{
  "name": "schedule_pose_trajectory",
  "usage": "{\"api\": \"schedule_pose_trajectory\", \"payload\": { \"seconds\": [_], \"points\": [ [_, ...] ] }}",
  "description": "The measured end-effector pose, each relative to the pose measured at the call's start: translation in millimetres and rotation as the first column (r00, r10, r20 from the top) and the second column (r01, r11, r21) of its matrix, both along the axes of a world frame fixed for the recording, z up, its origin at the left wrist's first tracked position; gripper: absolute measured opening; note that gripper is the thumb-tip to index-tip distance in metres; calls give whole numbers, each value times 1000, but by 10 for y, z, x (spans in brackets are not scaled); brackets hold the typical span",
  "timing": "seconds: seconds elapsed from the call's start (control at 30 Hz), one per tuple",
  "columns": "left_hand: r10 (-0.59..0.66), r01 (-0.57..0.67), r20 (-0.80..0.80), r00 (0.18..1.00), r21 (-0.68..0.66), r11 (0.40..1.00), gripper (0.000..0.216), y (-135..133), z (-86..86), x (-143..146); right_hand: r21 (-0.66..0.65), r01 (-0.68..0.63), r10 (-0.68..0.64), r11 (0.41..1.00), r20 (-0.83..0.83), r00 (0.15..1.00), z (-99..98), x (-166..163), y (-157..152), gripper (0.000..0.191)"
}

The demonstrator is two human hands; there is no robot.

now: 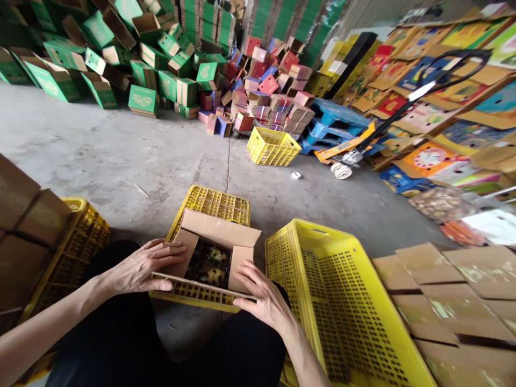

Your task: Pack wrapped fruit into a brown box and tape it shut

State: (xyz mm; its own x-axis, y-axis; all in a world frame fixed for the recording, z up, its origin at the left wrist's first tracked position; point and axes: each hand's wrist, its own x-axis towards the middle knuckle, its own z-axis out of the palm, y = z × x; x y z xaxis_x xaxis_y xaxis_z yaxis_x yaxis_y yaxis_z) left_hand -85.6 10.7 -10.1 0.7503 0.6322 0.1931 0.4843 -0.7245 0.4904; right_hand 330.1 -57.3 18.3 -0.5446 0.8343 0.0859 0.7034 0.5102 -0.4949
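A small open cardboard box [220, 228] rests on an upturned yellow plastic crate [237, 204] between my knees. Its far flap stands raised, and its side flaps fold inward. Inside lie dark, shiny items [209, 263] with yellowish patches, whose kind I cannot make out. My left hand [155, 263] lays its fingers over the left flap, its thumb at the near flap's edge. On the opposite side, my right hand [260, 293] has its fingers on the right flap and its thumb under the near flap. Both hands grip the box's near corners.
At my right stands a large yellow crate [357, 258], with closed cardboard boxes [451, 290] beyond it. More cartons [28, 215] sit by a crate at left. Ahead are another yellow crate [274, 148], an orange pallet jack [346, 145], blue pallets [338, 118] and heaped green cartons [145, 99].
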Motion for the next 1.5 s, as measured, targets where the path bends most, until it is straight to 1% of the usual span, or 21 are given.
{"api": "schedule_pose_trajectory", "payload": {
  "seconds": [0.27, 0.4, 0.6, 0.7, 0.9, 1.07, 1.2, 1.4, 1.5],
  "points": [
    [9, -9, 0, 1000, -14, 1000, 65, 17, 43, 52, -24, -9, 8, 1000, -38, 999, -96, 62, 68, 58],
    [25, -25, 15, 1000, -17, 1000, 61, 32, 53, 77, -39, -9, 7, 999, -48, 999, -81, 59, 88, 55],
    [41, -41, 7, 999, -12, 999, 57, 33, 41, 94, -69, -7, 7, 998, -5, 1000, -54, 37, 86, 56],
    [42, -42, -6, 999, -10, 999, 57, 17, 9, 85, -78, -1, 0, 997, -12, 1000, -31, 24, 62, 57],
    [31, -31, -3, 1000, -29, 999, 61, -4, -93, 30, -146, 2, -13, 989, -75, 997, -5, 25, 18, 57],
    [38, -38, 1, 999, -52, 998, 57, -14, -102, 9, -203, 35, -71, 979, -174, 982, -35, 55, 15, 43],
    [46, -46, 5, 999, -71, 996, 54, -25, -115, 12, -199, 42, -84, 979, -208, 974, -56, 53, 17, 39],
    [41, -42, -15, 999, -51, 998, 51, -23, -156, 13, -187, 60, -102, 981, -226, 969, -112, 44, 11, 40],
    [44, -44, -19, 999, -20, 999, 52, -35, -168, 8, -181, 66, -112, 981, -257, 960, -172, 41, -10, 47]
  ]
}}
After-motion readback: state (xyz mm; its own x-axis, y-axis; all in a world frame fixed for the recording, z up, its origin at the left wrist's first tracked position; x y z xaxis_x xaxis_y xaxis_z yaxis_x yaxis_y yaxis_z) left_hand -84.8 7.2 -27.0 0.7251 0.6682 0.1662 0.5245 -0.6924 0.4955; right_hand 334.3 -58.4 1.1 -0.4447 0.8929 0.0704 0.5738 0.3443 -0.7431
